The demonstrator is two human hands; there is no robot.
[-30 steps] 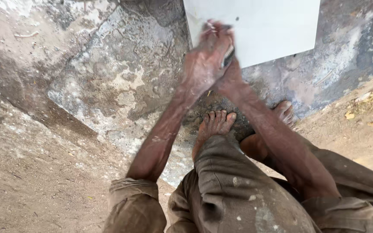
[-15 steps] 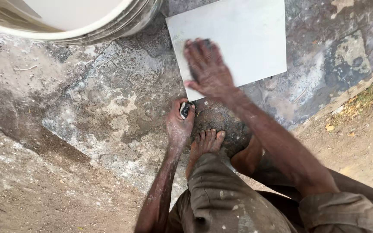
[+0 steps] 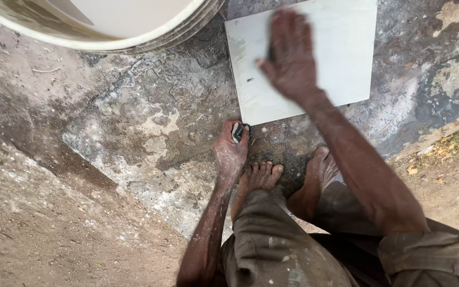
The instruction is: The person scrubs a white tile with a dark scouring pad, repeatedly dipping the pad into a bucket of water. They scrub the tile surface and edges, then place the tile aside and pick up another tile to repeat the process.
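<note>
Even, soft daylight throughout, with no hard-edged shadows anywhere. Brightest on the white tile and inside the pale bucket, both close to washed out, surface detail nearly lost. Motion blur across the right hand, fingertips smeared against the tile. Sharp on the left hand, the bare toes and the mottled concrete floor. Dim only under the bent legs and along the bucket's rim. Slight wide-angle stretching toward the corners.
</note>
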